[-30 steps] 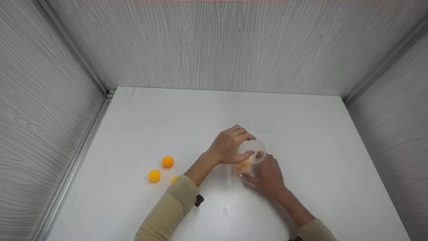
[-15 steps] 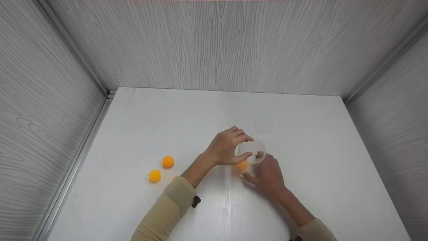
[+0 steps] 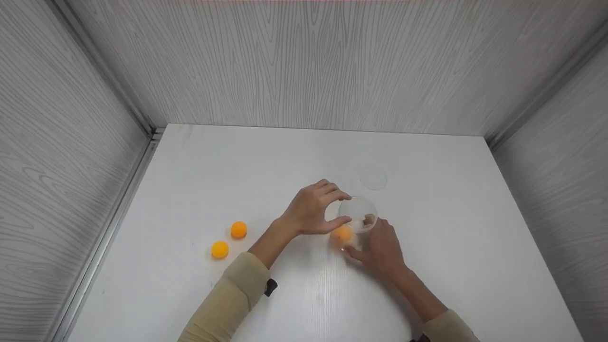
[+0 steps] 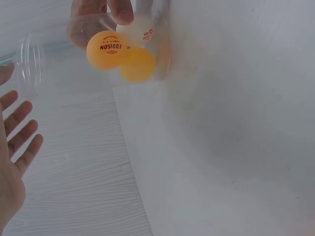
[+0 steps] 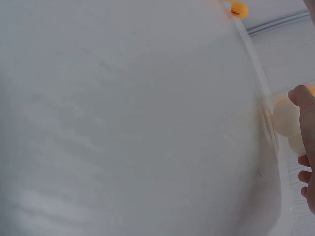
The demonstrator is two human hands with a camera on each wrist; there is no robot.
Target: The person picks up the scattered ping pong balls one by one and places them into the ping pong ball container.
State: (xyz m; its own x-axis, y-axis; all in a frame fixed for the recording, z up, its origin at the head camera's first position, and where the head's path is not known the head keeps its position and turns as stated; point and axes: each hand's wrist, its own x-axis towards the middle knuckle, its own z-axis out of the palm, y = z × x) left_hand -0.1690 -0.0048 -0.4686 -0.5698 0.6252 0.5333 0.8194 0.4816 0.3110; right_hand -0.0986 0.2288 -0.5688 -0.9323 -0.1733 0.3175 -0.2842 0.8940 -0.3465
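Head view: white table (image 3: 237, 161), clear jar (image 4: 69, 59) standing upright on it, mouth up. Right hand (image 3: 381, 249) grips the jar low, which looks right: firm brace, no squeezing, since a light jar probably tips easily. Left hand (image 3: 312, 209) beside the mouth, fingers spread, holding nothing; should clear the rim without bumping it. Rim contact: can't tell. Right wrist view cuts off the right hand, which also covers part of the jar. Clear disc (image 3: 373, 178) beyond the jar, faint; lid or not, unclear. Orange balls (image 3: 238, 230) loose at left; more orange plus white balls (image 4: 135, 30) low inside the jar, overlapping, total uncountable. Print on the white one too small.
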